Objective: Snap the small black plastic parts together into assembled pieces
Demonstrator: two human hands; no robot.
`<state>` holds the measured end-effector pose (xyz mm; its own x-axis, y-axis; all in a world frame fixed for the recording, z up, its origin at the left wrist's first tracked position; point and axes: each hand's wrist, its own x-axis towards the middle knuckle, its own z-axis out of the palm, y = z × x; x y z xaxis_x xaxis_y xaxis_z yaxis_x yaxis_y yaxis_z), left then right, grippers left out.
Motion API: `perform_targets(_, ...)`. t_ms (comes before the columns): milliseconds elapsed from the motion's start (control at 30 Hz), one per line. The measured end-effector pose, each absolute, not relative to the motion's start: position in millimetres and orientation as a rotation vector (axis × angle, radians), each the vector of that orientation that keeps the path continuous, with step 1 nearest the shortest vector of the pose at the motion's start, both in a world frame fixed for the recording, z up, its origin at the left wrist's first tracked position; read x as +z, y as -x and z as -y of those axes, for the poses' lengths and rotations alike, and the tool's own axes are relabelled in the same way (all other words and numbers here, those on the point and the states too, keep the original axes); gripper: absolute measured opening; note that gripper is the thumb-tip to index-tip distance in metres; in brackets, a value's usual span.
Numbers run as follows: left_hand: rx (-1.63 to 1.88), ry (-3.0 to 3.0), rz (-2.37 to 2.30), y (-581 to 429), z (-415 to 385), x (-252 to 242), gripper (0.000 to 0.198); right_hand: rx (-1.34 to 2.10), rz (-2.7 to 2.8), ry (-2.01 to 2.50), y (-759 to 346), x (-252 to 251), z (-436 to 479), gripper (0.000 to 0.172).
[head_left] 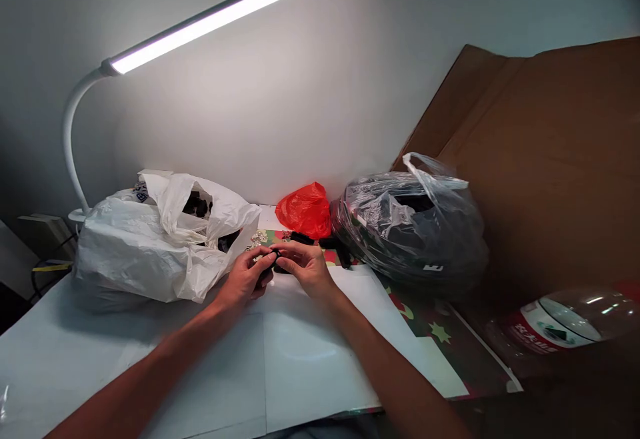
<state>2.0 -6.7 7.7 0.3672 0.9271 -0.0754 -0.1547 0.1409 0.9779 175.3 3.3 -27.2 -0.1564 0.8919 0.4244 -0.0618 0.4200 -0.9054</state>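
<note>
Both hands meet at the far middle of the white table sheet. My left hand and my right hand pinch a small black part between their fingertips, just above the sheet. The fingers of both hands are curled closed around it. More small black parts lie right behind the hands, in front of a red plastic bag. Most of the held part is hidden by the fingers.
A white plastic bag with dark pieces sits at the left. A clear bag full of black items sits at the right, before brown cardboard. A lit desk lamp arches overhead. A plastic bottle lies at the right edge.
</note>
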Motion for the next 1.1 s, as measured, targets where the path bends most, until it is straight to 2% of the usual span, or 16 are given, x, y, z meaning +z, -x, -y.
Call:
perform_targets(333,0.949,-1.136,-0.876,-5.3,8.4,9.2,0.061,1.014,1.479,0.75,-176.9,-26.5,-0.7,0.035)
perform_targets(600,1.021,-1.175,-0.942,-3.3,10.2,11.2,0.059,1.157,1.428,0.71,-177.3,-25.6,-3.9,0.048)
perform_targets(767,1.023,-1.243,-0.927,-2.9,7.1,2.2,0.058,1.229,1.401,0.694,-177.8,-24.4,-4.4,0.043)
perform_targets(933,1.031,-1.272,-0.88,-3.3,7.4,-1.1,0.056,1.322,1.411,0.687,-181.1,-25.6,-4.7,0.044)
perform_targets(1100,0.914,-1.253,-0.812,-3.4,10.8,6.0,0.056,1.433,1.401,0.591,-183.0,-28.6,-3.8,0.043)
